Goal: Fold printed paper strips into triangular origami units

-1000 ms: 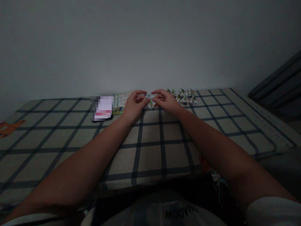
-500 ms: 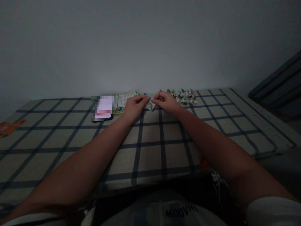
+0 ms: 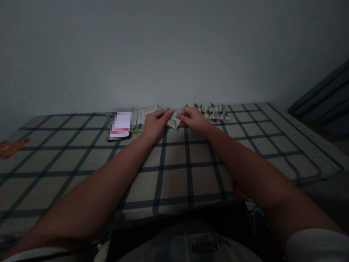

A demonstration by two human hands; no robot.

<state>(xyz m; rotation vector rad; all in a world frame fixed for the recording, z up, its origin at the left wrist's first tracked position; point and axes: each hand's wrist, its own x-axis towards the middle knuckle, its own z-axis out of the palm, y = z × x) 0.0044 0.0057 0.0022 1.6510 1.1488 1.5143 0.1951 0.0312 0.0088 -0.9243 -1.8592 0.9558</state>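
Observation:
A small piece of printed paper [image 3: 173, 122], white with green and coloured print, is pinched between both hands just above the far part of the table. My left hand [image 3: 156, 123] grips its left upper edge between thumb and fingers. On the other side, my right hand [image 3: 194, 119] pinches the right edge, its lower fingers curled behind the paper. Beside my left hand lie printed paper sheets [image 3: 140, 116], partly covered by that hand. Right behind my right hand sits a cluster of small folded paper pieces [image 3: 216, 112] with pointed tips.
A phone [image 3: 120, 125] with a lit, blurred screen lies left of the sheets. The checked cloth [image 3: 174, 182] covers the table, with an orange printed figure [image 3: 12, 147] at left. A pale wall [image 3: 174, 54] rises behind; dark slatted shape [image 3: 324, 98] at right.
My fingertips have drawn slightly apart, and the paper between them now shows flatter and wider, turned a little. The phone, sheets and folded pieces stay in place.

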